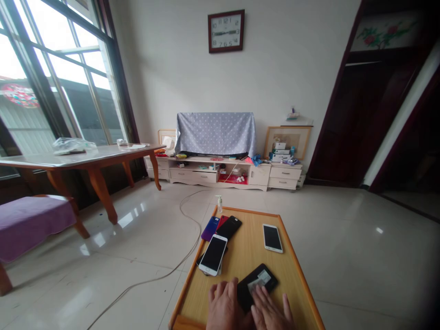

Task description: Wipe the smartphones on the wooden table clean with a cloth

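Observation:
My left hand (223,305) lies flat with its fingers apart on a low wooden table (249,247), next to the near black phone (245,293). My right hand (270,309) rests across that phone's lower part, near a small pale card (257,280) lying on it. Further up, a white phone (213,255) lies on a stack with another dark phone beneath. Beyond it lie a black phone (229,227), a red phone (222,221) and a purple-blue phone (210,228). A white-framed phone (272,238) lies alone on the right.
A pump bottle (219,204) stands beyond the table's far edge, and a pale cable (192,215) curves across the tiled floor. A wooden dining table (85,158) and purple bench (30,227) stand left; a low cabinet (206,174) stands ahead.

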`<action>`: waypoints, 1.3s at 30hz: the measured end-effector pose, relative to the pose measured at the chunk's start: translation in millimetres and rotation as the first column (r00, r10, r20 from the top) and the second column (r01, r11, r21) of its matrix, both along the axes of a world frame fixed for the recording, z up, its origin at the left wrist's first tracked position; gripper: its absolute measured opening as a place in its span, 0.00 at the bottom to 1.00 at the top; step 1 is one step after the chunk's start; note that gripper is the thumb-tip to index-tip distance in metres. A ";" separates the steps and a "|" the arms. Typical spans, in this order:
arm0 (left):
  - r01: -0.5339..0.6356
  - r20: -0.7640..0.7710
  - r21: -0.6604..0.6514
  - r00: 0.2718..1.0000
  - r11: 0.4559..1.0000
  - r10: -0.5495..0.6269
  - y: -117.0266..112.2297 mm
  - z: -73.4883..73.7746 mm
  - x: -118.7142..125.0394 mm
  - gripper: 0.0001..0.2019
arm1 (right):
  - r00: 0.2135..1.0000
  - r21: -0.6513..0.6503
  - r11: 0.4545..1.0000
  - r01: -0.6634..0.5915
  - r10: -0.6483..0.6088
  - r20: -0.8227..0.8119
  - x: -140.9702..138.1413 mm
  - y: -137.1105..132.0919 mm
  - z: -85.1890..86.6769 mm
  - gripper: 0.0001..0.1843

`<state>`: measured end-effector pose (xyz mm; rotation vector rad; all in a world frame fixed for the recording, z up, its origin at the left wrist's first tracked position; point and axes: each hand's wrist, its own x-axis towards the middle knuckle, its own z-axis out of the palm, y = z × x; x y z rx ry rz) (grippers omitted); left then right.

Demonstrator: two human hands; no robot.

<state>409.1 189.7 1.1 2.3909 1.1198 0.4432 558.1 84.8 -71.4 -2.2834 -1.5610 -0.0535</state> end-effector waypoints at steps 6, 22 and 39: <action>-0.001 0.022 0.051 1.000 0.999 0.000 -4.1 2.4 2.2 0.36 | 0.994 -0.081 0.991 0.106 -0.107 -0.010 34.8 -12.6 39.2 0.29; 0.041 0.055 0.107 0.997 0.993 -0.047 -7.1 6.9 0.2 0.32 | 0.997 -0.073 0.996 0.055 -0.058 -0.046 4.1 -10.1 61.3 0.29; 0.063 0.055 0.100 0.996 0.993 -0.069 -3.8 1.3 -2.7 0.28 | 0.994 -0.094 0.992 -0.085 0.078 -0.083 -20.4 -0.4 65.2 0.26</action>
